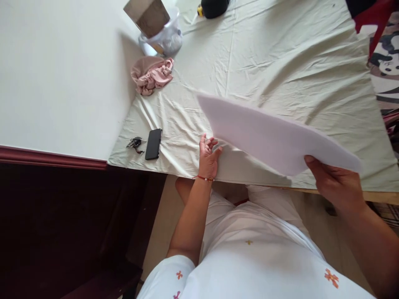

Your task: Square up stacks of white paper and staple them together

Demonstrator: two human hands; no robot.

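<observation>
My right hand grips one end of a white sheet, which looks like paper or thin foam, with the thumb on top. The sheet is tilted above the cloth-covered table and reaches left toward my other hand. Near its left lower corner, my left hand rests at the table's front edge, palm turned up and fingers apart. A bracelet circles that wrist. I cannot tell whether the left fingertips touch the sheet.
Left of my left hand lie a black phone and a bunch of keys. Farther back are a pink cloth, a clear plastic tub with a brown board, and a black object. A white wall borders the left side.
</observation>
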